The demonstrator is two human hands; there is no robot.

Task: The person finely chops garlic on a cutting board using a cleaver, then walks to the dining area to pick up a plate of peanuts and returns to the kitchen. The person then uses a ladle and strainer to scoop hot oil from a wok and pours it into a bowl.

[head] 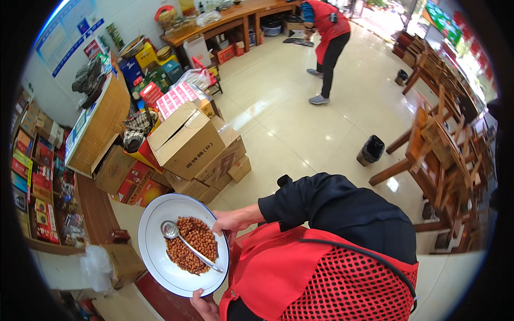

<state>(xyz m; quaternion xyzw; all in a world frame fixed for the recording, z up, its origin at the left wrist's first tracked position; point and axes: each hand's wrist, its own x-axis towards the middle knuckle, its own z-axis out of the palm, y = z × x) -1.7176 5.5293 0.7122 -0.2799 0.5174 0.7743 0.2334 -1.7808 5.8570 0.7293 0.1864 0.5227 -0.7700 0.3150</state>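
Note:
A white enamel bowl with a blue rim (150, 236) is held out in front of me. Brown roasted beans or peanuts (196, 236), with some dark pieces among them, lie in its middle. Across them rests a metal spoon (170, 229), its round head towards the far side and its handle slanting towards me. My right hand (237, 220) grips the rim, thumb over the edge. Lower down, my left hand (205, 307) holds the same rim at the picture's bottom; its fingers are partly hidden beneath the bowl.
Stacked cardboard boxes (192, 148) stand beyond the bowl, beside a wooden counter (108, 108). Shelves (34, 168) with packaged goods are at left. A co-worker in a red apron (331, 24) bends over farther off. A lined bin (371, 150) stands near wooden tables and stools (431, 148).

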